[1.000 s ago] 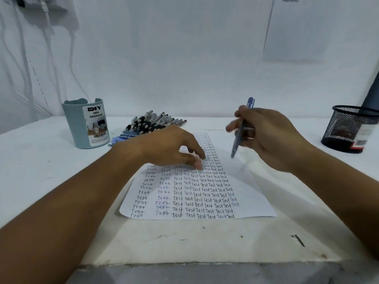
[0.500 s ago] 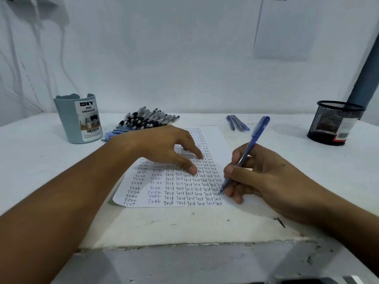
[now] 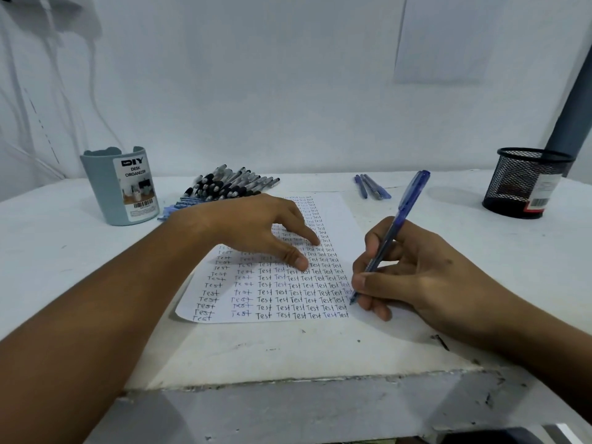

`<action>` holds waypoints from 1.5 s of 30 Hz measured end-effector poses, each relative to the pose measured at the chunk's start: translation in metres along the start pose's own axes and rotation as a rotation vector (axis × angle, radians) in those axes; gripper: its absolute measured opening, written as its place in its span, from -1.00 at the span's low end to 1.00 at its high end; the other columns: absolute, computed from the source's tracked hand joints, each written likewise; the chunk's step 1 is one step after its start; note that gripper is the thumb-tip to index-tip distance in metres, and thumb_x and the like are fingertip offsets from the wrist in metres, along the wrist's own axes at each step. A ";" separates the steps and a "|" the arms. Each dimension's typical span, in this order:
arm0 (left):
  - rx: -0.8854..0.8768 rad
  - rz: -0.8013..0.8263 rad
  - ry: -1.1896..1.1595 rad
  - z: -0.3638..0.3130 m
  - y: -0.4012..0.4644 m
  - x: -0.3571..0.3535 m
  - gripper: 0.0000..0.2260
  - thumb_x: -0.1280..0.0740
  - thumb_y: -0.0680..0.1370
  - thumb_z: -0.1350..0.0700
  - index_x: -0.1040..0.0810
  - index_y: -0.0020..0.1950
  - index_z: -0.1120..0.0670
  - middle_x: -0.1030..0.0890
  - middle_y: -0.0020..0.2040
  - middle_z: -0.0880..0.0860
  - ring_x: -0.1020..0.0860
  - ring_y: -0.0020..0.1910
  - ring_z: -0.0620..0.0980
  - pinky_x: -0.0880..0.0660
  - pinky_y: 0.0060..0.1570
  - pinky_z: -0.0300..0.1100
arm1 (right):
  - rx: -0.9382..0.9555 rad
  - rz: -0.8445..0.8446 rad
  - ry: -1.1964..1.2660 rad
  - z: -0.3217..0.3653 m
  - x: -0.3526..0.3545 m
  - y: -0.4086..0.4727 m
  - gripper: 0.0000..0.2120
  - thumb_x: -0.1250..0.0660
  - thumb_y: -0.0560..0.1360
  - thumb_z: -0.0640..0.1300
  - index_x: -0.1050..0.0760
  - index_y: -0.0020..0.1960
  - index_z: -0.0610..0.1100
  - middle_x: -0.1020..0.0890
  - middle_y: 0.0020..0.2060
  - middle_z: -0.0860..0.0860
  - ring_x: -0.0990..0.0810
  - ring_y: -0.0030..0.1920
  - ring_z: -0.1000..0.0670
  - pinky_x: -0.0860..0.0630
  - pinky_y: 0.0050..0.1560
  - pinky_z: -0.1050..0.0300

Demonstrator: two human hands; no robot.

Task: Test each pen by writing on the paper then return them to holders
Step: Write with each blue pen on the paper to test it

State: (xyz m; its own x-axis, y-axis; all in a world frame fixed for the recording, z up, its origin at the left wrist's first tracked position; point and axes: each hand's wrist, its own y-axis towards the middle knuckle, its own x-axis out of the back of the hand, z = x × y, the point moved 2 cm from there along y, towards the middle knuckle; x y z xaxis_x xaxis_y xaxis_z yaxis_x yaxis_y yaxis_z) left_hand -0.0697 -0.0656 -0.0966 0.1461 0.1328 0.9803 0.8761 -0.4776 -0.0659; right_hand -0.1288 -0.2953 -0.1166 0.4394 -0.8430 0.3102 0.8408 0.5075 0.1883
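A white paper (image 3: 339, 219) covered in rows of the word "Test" lies in the middle of the table. My left hand (image 3: 259, 229) rests on it with spread fingers pressing the sheet down. My right hand (image 3: 413, 274) grips a blue pen (image 3: 397, 225), its tip touching the paper's right edge near the lower rows. A pile of black and blue pens (image 3: 224, 185) lies behind the left hand. Three blue pens (image 3: 371, 186) lie beyond the paper. A light blue desk organizer (image 3: 120, 187) stands at the left, a black mesh holder (image 3: 525, 182) at the right.
The white table (image 3: 64, 257) has a chipped front edge (image 3: 288, 382). A grey pipe (image 3: 573, 100) rises behind the mesh holder. Cables hang on the wall at the left, and a sheet is stuck on the wall at the upper right.
My right hand came down from above the paper and set the pen's tip on the sheet's right edge. The left hand stayed pressing on the paper.
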 end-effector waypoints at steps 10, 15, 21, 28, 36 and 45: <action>0.009 0.012 -0.009 0.000 0.000 0.000 -0.50 -0.26 0.22 -0.53 -0.43 0.14 -0.52 -0.41 0.24 -0.30 -0.36 0.28 -0.25 -0.29 0.37 -0.02 | -0.017 0.024 -0.049 0.002 -0.002 -0.002 -0.76 -0.39 0.46 -0.40 -0.35 -0.05 -0.21 -0.64 -0.28 -0.13 -0.57 -0.33 -0.18 -0.53 -0.27 0.03; 0.012 0.021 -0.011 0.001 0.000 0.000 -0.52 -0.27 0.23 -0.52 -0.43 0.14 -0.53 -0.40 0.24 -0.31 -0.36 0.29 -0.24 -0.30 0.37 0.00 | -0.022 0.004 -0.044 0.002 -0.002 0.000 -0.76 -0.40 0.46 -0.38 -0.35 -0.01 -0.24 -0.65 -0.28 -0.17 -0.57 -0.35 -0.18 -0.54 -0.28 0.03; 0.014 0.022 -0.014 0.001 -0.001 0.000 -0.52 -0.27 0.23 -0.51 -0.43 0.14 -0.52 -0.41 0.24 -0.31 -0.36 0.29 -0.25 -0.29 0.38 -0.01 | -0.032 0.004 0.016 0.001 0.000 0.000 -0.75 -0.38 0.44 -0.43 -0.35 -0.03 -0.24 -0.61 -0.27 -0.18 -0.51 -0.35 -0.21 -0.47 -0.32 0.04; 0.024 0.025 -0.008 0.002 -0.001 0.000 -0.46 -0.21 0.17 -0.59 -0.41 0.13 -0.54 -0.40 0.24 -0.34 -0.35 0.29 -0.26 -0.29 0.38 0.00 | -0.018 0.037 -0.058 0.003 0.000 0.000 -0.76 -0.38 0.46 -0.42 -0.34 -0.04 -0.23 -0.63 -0.28 -0.13 -0.55 -0.36 -0.16 -0.51 -0.30 0.05; 0.029 0.026 -0.013 0.002 -0.001 0.000 -0.44 -0.21 0.17 -0.60 -0.42 0.14 -0.53 -0.40 0.22 -0.35 -0.35 0.28 -0.27 -0.29 0.37 -0.01 | -0.014 0.022 -0.051 0.003 0.000 0.001 -0.75 -0.35 0.45 -0.45 -0.33 -0.08 -0.20 -0.60 -0.31 -0.12 -0.52 -0.40 -0.11 -0.48 -0.34 0.08; 0.025 0.024 -0.005 0.002 -0.001 -0.001 -0.46 -0.22 0.19 -0.59 -0.42 0.14 -0.53 -0.39 0.23 -0.35 -0.35 0.28 -0.28 -0.28 0.38 0.00 | -0.001 -0.013 0.035 -0.001 0.002 0.001 -0.76 -0.35 0.43 -0.46 -0.35 -0.09 -0.21 -0.60 -0.29 -0.17 -0.48 -0.36 -0.22 -0.45 -0.35 0.05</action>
State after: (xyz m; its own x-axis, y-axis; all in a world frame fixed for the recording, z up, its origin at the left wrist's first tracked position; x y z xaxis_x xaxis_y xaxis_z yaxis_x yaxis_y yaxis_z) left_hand -0.0695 -0.0633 -0.0976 0.1696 0.1260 0.9774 0.8833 -0.4592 -0.0941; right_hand -0.1271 -0.2971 -0.1163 0.4390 -0.8555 0.2746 0.8471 0.4959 0.1908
